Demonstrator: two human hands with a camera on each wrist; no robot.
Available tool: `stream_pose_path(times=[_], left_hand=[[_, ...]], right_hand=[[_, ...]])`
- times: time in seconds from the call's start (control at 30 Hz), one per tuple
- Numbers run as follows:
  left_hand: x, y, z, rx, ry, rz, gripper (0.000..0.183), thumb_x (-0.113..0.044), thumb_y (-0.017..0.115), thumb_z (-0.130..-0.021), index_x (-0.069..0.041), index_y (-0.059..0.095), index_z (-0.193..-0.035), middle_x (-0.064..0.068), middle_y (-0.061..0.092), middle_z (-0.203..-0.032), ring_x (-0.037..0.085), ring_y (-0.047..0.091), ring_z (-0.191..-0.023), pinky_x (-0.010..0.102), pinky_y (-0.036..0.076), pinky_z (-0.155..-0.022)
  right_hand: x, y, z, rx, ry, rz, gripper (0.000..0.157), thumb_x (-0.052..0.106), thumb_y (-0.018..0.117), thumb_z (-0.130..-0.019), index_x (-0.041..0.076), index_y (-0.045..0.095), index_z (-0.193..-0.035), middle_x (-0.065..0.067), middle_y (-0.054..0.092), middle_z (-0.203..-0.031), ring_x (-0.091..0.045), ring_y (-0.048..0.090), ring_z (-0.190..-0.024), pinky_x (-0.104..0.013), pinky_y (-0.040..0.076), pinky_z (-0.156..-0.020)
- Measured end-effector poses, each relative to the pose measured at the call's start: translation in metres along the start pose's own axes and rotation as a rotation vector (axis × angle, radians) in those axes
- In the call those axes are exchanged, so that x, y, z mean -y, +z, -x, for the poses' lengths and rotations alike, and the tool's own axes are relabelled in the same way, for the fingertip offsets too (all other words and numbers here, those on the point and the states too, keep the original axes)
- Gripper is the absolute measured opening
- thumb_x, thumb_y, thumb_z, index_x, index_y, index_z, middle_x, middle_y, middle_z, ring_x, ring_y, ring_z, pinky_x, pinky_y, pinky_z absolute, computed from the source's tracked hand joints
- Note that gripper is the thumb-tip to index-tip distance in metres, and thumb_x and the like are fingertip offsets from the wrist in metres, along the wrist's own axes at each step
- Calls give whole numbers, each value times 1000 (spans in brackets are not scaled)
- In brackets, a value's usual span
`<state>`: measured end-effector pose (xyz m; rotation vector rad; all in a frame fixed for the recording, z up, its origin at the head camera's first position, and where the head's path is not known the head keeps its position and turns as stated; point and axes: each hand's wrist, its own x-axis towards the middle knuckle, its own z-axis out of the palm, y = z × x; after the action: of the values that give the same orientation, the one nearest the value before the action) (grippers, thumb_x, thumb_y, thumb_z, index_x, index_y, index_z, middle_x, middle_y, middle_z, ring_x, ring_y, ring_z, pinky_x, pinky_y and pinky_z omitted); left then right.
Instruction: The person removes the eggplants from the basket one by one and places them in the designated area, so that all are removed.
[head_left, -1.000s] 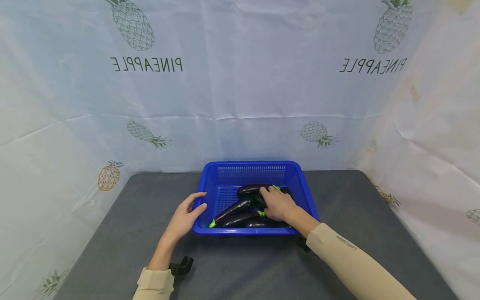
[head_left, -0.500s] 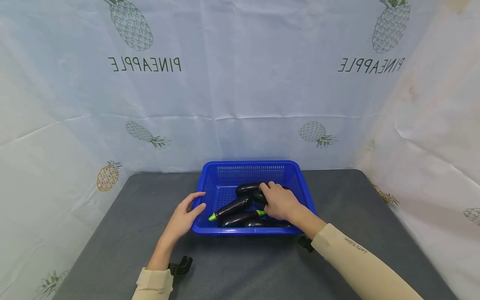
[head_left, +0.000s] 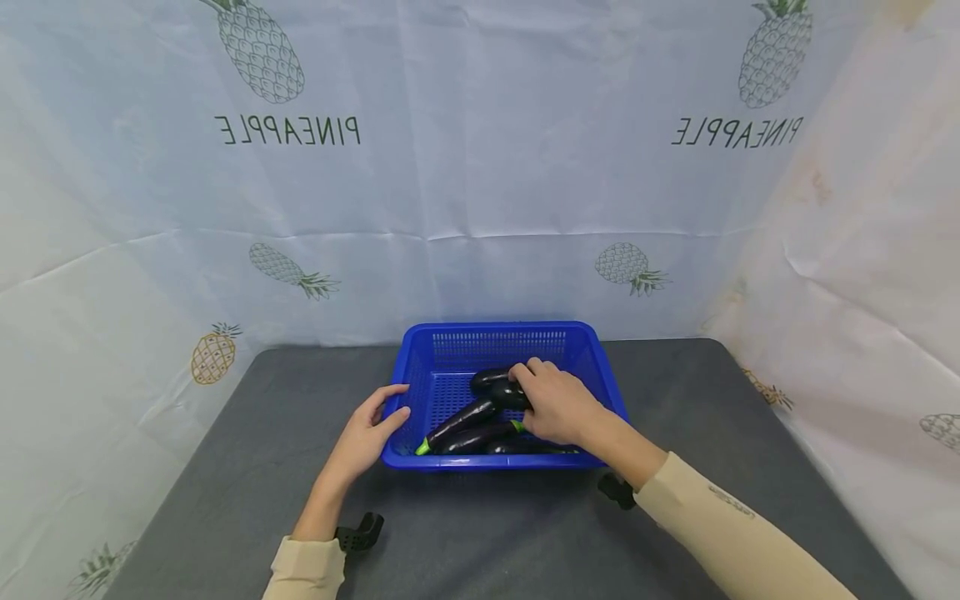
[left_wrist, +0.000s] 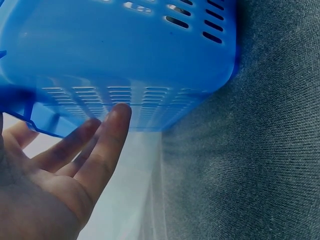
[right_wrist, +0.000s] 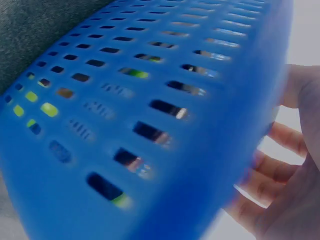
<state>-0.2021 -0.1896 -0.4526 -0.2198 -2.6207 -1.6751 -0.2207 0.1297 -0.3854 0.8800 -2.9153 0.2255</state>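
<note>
A blue plastic basket [head_left: 495, 462] with slotted walls holds several dark purple eggplants with green stem ends. My right hand [head_left: 555, 404] reaches inside it, fingers curled on one eggplant [head_left: 512, 396] whose stem end is covered by the hand. Behind that lies another eggplant [head_left: 487, 380]; a slanting eggplant [head_left: 459, 425] is at the left, and a further eggplant [head_left: 478, 439] is toward the front. At the basket's left rim my left hand [head_left: 362, 440] rests with thumb and fingers spread. In the left wrist view its fingers [left_wrist: 107, 150] lie fairly straight beside the outer wall.
The basket stands on a dark grey table [head_left: 480, 542], near its back edge. Behind and at the sides hangs a pale cloth [head_left: 480, 183] printed with pineapples. A black wrist mount [head_left: 363, 533] juts from the left wrist, and a second mount [head_left: 617, 490] from the right.
My right hand has shifted slightly left and back in the basket, and the eggplant under its fingers has moved left with it. The left hand has stayed at the rim.
</note>
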Motion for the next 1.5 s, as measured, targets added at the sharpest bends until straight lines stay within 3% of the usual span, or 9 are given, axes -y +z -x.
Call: stream_pose_path(times=[0.2,0.43,0.77,1.5], left_hand=[[0,0,1,1,-2,7,45,-29,61,-104,-12,53,-144,21,43,-155,44,43,-140,62,38,-109],[-1,0,1,7,-3,16,44,-27,60,-105,-11,52,-145,21,41,-155,44,41,-142,62,37,-110],[1,1,0,4,-1,16,44,-25,60,-105,-11,52,-145,21,43,-154,44,44,-140,62,40,-108],[2,0,0,22,3,23,46,-30,58,-106,-10,50,-147,21,38,-157,43,37,-145,61,35,-112]], right_hand=[[3,-11,7,-49,-57,23,48,10,73,-85,11,57,-131,-6,58,-107,-17,45,-78,-29,40,-59],[5,-26,14,-100,-83,-43,46,8,72,-85,10,57,-128,-7,58,-109,-19,50,-85,-31,46,-67],[-5,-44,23,-178,-117,-10,43,4,74,-82,9,61,-122,-8,59,-104,-22,52,-84,-35,48,-67],[-53,-71,58,-253,-20,-46,46,3,75,-84,8,60,-127,-14,61,-114,-30,60,-97,-48,54,-77]])
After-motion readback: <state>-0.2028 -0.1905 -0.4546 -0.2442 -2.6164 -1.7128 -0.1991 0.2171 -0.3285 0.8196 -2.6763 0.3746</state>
